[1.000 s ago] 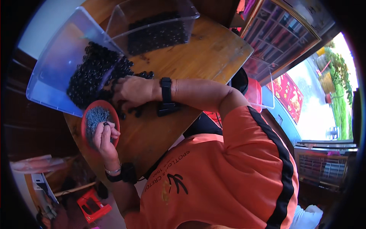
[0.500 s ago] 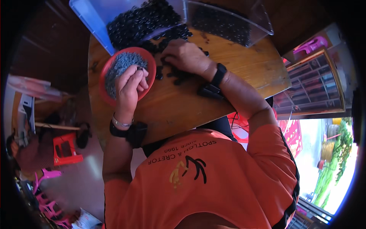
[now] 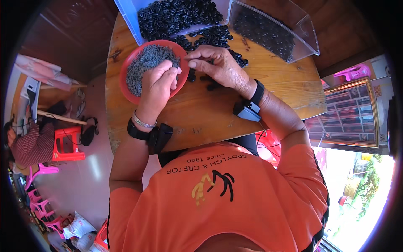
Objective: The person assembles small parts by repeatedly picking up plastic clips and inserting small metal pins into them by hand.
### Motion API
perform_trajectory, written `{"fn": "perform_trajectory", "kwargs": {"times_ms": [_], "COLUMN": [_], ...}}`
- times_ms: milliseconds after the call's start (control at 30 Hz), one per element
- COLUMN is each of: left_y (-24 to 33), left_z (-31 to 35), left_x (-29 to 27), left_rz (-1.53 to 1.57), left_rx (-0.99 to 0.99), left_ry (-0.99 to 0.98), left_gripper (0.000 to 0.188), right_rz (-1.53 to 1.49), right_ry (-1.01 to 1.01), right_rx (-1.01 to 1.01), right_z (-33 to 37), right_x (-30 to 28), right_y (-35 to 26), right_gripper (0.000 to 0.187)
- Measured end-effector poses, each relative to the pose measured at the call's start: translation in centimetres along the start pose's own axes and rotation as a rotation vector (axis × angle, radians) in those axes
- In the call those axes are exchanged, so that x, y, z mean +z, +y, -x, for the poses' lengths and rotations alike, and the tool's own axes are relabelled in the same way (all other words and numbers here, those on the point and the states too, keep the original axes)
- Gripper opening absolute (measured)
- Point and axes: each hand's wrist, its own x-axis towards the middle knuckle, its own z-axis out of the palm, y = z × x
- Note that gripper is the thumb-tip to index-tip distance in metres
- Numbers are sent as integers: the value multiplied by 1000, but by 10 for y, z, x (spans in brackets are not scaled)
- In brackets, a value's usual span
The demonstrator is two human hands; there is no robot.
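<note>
My left hand (image 3: 160, 84) is over the red bowl (image 3: 181, 52), thumb and fingers closed in a pinch on a small black piece (image 3: 175, 65). Grey screws (image 3: 140, 69) fill much of the bowl. Just right of its rim, my right hand (image 3: 220, 69) has its thumb and forefinger brought close together near the left fingertips. Whatever lies between them is too small to name. Loose black oval rings (image 3: 216, 37) lie on the table beyond my right hand, and a few dark pieces (image 3: 212, 84) sit partly hidden under it.
A clear bin (image 3: 140, 29) heaped with black rings stands at the back of the wooden table (image 3: 201, 122). Beside it, right, is another clear bin (image 3: 308, 42) with dark pieces. A red stool (image 3: 69, 145) and a seated person (image 3: 35, 143) are off to the left.
My right hand has come away from the loose black rings toward my left hand. The left stays pinched over the bowl. The whole view has shifted slightly.
</note>
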Motion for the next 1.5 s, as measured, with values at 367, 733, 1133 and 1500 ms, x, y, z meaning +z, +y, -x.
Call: {"fn": "perform_trajectory", "kwargs": {"times_ms": [367,733,1133,1500], "left_y": [3,0,-9,-2], "left_z": [-3,-8,-12,-5], "left_x": [-3,-21,-28,-12], "left_rz": [0,49,247,310], "left_rx": [24,71,41,9], "left_ry": [90,135,211,103], "left_gripper": [14,17,20,21], "right_rz": [273,53,949,-647], "right_ry": [-156,-205,-249,-5], "right_rx": [-240,49,-289,313], "right_z": [-39,-55,-60,-37], "right_x": [1,6,50,23], "right_y": [-27,-8,5,-13], "right_gripper": [13,17,13,15]}}
